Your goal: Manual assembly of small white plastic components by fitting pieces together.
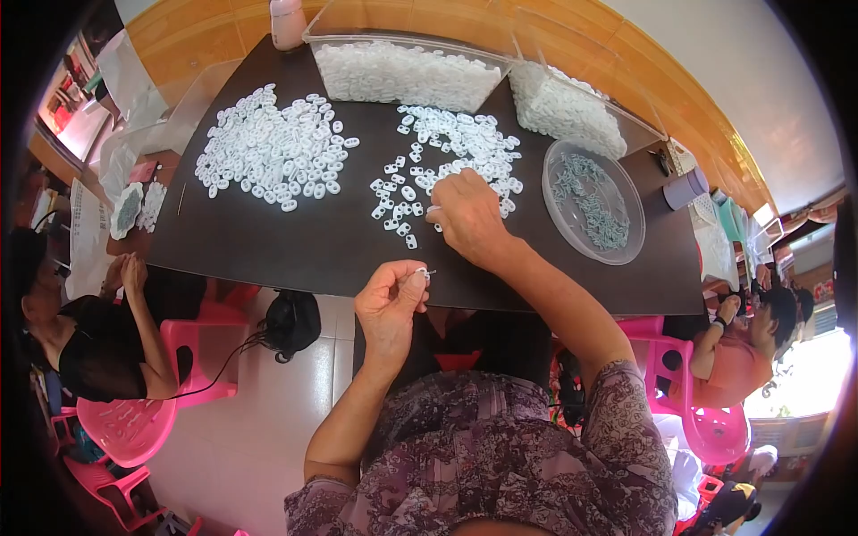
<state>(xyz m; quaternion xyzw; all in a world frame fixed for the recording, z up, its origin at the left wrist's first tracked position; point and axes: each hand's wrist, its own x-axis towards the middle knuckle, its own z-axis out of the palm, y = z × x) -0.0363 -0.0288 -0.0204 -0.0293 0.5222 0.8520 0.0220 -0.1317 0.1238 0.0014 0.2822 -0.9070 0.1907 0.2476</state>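
Near the front edge of the dark table, my left hand pinches a small white plastic oval piece, with a thin dark metal tip poking out on its right. Farther forward, my right hand is closed at the near edge of a spread of white oval pieces, its fingertips on a white piece. Its palm side is hidden. Loose two-holed pieces lie just left of that hand. A larger pile of white pieces covers the table's left part.
Clear bins of white pieces stand along the back. At right sit a round clear dish of small grey-green metal parts and a purple cup. A pink bottle stands back left. People sit on both sides.
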